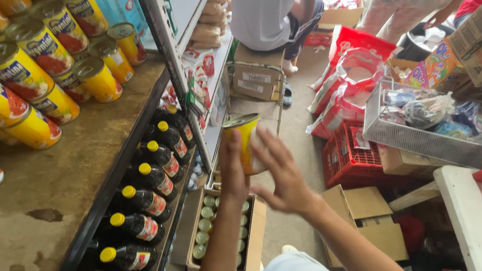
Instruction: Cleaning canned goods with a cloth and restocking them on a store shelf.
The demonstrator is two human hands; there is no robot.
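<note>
A yellow can (243,136) with a metal top is held up in the aisle beside the shelf. My left hand (232,170) grips it from the left, with the fingers wrapped behind it. Just to the can's right is my right hand (281,175), fingers spread apart, the fingertips at or near the can's side. Below both hands an opened cardboard box (256,240) on the floor holds several more cans (202,224), seen from the top.
The brown shelf top (77,171) at left carries stacked yellow cans (24,72). Dark bottles with yellow caps (148,197) fill the shelf below. A red crate (349,158), a wire basket (419,138), flattened cardboard (367,211) and a white table (477,220) stand at right. Two people (277,6) are farther down the aisle.
</note>
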